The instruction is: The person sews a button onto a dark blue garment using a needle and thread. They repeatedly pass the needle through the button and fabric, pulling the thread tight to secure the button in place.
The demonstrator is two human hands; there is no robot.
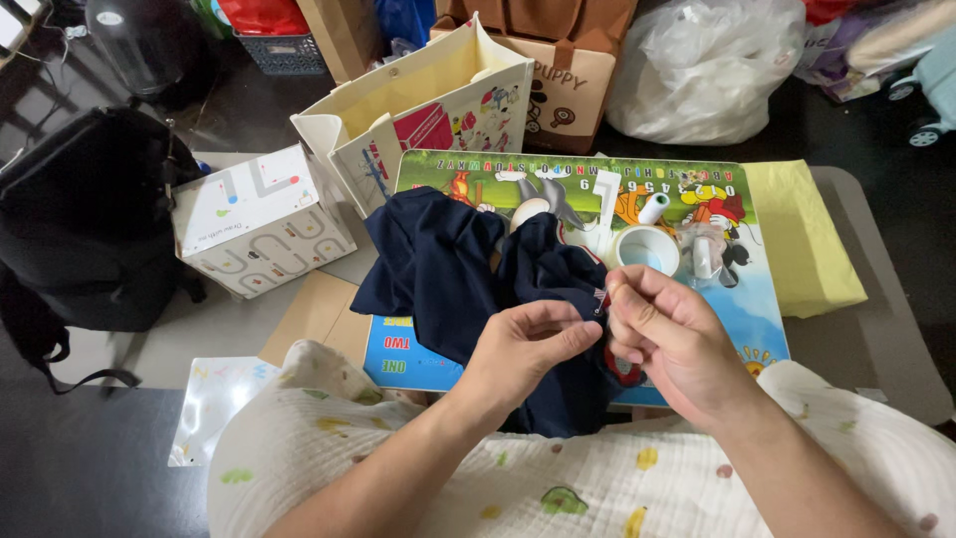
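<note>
Head camera looks down at your two hands, which meet over a dark navy garment (448,269) bunched in soft folds on a colourful board (757,299) laid across your lap. The cloth spreads from the board's left half down toward your body, with a small red and white patch showing at its right edge. Your left hand (523,349) is nearly closed, thumb and forefinger pinching a fold of the garment. Your right hand (662,334) is curled just beside it, fingertips pressed together at the same spot; whether they grip something thin there is too small to tell.

Just past the cloth, a small round white cup (647,249) sits on the board, with a white spool (654,207) beside it and a clear plastic bit (702,254) to its right. A yellow cloth (807,239) lies under the board's right end.

To your left stands a white cube-shaped box (259,219) with coloured line patterns, resting partly on a flat piece of brown cardboard (314,314). Behind the board a cream paper bag (428,110) with cartoon pictures stands open, a brown paper bag (568,80) behind it, and a crumpled white plastic bag (702,70) to the right. A black backpack (85,219) slumps at far left.
</note>
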